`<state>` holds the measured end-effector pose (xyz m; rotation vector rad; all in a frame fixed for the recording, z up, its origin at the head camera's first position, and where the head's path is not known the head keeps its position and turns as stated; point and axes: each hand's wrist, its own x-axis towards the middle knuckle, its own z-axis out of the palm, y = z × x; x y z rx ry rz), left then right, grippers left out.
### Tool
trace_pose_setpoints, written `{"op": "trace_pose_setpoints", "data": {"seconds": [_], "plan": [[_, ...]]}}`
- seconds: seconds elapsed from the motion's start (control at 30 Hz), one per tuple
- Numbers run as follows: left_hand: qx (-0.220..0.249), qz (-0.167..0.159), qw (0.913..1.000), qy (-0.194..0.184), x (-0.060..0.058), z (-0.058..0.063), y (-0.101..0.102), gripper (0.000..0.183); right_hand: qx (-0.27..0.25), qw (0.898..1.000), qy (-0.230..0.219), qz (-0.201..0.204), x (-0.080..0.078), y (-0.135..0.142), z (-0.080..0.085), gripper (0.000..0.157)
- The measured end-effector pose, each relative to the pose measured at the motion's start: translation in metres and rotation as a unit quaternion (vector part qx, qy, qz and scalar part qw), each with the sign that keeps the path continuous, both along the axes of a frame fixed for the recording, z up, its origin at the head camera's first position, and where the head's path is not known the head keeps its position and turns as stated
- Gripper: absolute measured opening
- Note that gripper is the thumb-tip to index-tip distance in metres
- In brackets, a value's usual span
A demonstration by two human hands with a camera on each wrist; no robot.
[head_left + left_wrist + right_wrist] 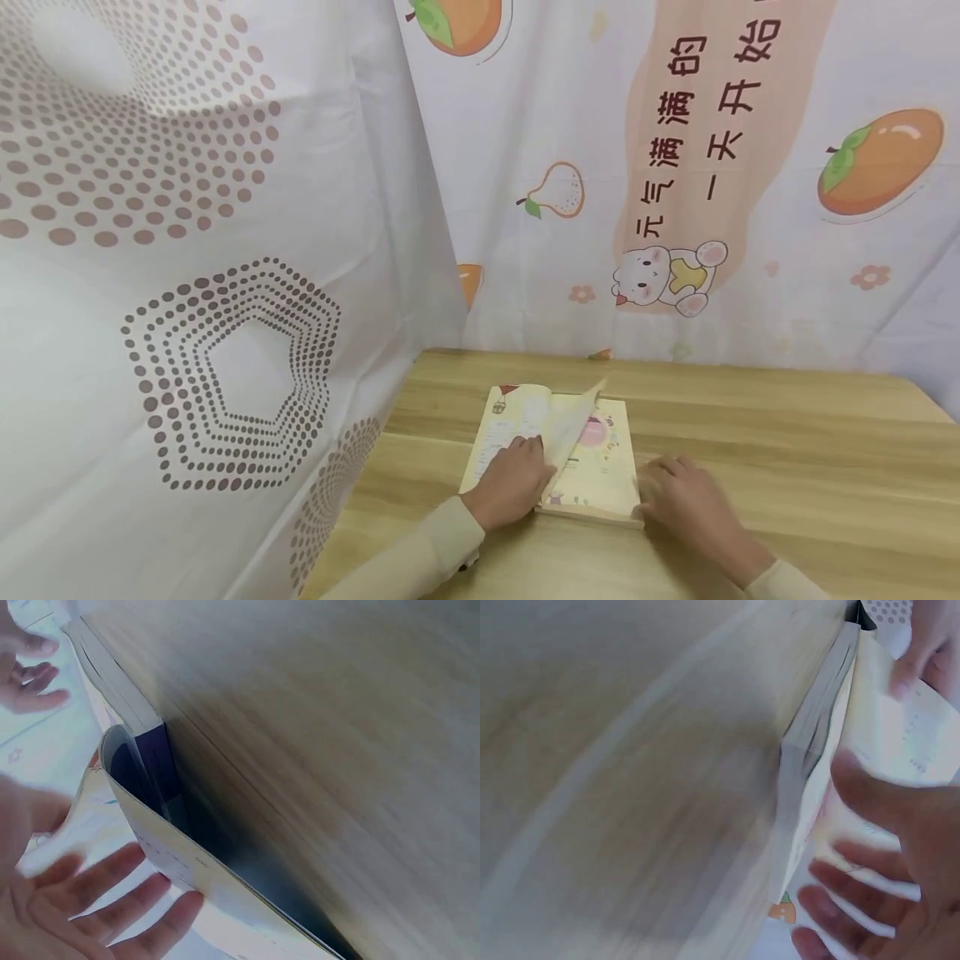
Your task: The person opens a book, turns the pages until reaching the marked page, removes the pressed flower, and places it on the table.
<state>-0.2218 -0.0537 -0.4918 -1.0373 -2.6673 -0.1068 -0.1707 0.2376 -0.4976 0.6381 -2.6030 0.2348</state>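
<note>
An open book with pale yellow, illustrated pages lies on the wooden table. One leaf stands partly raised between its two sides. My left hand is over the left page, its thumb beside the raised leaf. The left wrist view shows its fingers extended against the left page, which bows up from the table. My right hand is beside the book's right edge. Its fingers are spread in the right wrist view, with the thumb close to the page block and nothing gripped.
The wooden table extends right of the book. A white curtain with brown dots hangs along the left side. Another curtain with orange fruit and printed writing hangs behind the table's far edge.
</note>
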Motion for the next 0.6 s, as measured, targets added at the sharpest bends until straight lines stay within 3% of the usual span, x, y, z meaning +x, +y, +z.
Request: {"op": "trace_pose_setpoints", "data": {"seconds": [0.13,0.27,0.37,0.43,0.5,0.6], "plan": [[0.111,0.025,0.9935,-0.003,0.001,-0.002,-0.004,0.059,0.019,0.998,-0.037,0.046,0.001,0.000,-0.006,0.040],[0.188,0.031,0.9806,0.045,-0.001,-0.004,-0.008,0.082,0.014,0.996,-0.029,0.078,-0.002,-0.001,-0.006,0.034],[0.170,0.041,0.9798,0.097,-0.003,-0.003,-0.010,0.088,0.014,0.995,-0.004,0.097,-0.004,-0.001,-0.003,0.033],[0.145,0.047,0.9814,0.117,-0.004,-0.002,-0.011,0.080,0.012,0.994,0.003,0.105,-0.006,-0.001,-0.002,0.033],[0.118,0.042,0.9858,0.112,-0.004,0.000,-0.012,0.067,0.007,0.994,0.003,0.108,-0.006,-0.001,-0.001,0.032],[0.081,0.011,0.9942,0.070,-0.004,0.000,-0.013,0.049,0.002,0.994,-0.002,0.112,-0.007,-0.001,0.000,0.028]]}}
